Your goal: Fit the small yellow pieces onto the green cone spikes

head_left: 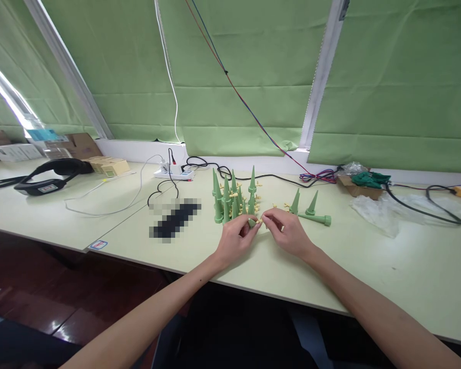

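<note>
A small yellow piece [259, 221] is being pinched just in front of a cluster of green cones [226, 195], its shape mostly hidden. The cones are standing close together, pointing upward, with yellow bits [257, 197] showing among them. Right of the cluster, more cones are standing apart, while a fallen cone [318, 219] is lying on its side, its wide base facing right.
</note>
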`<action>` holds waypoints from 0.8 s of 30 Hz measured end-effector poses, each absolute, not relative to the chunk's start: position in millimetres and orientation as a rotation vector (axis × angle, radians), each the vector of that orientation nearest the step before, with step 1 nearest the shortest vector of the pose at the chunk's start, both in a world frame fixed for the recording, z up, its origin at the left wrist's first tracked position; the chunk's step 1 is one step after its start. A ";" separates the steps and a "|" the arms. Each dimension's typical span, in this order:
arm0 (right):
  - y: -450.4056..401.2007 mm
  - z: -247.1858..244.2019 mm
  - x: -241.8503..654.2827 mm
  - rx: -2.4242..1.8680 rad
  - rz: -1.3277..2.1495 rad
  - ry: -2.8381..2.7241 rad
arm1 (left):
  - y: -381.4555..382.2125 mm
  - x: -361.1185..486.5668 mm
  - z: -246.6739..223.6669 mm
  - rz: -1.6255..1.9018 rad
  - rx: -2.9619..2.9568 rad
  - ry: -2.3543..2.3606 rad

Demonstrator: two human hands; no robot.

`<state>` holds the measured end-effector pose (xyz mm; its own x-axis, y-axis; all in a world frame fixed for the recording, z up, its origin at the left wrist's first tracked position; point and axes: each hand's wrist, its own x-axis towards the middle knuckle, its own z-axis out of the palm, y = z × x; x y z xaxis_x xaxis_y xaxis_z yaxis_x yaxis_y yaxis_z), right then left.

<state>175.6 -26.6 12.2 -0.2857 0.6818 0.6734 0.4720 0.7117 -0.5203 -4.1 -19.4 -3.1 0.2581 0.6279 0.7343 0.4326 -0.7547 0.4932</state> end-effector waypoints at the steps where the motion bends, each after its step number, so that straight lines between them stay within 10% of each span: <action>1: -26.5 11.9 175.2 -0.885 0.275 -1.940 | -19.5 -4.0 -3.2 1.505 2.338 0.993; 24: -21.7 8.6 177.5 -1.076 0.336 -1.947 | -21.1 -3.9 -5.6 1.427 2.428 0.916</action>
<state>177.5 -21.7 8.6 -0.2553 0.7898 0.5577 0.5574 0.5915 -0.5826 -3.9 -21.1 -5.6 0.3496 0.5892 0.7284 0.4166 -0.7942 0.4425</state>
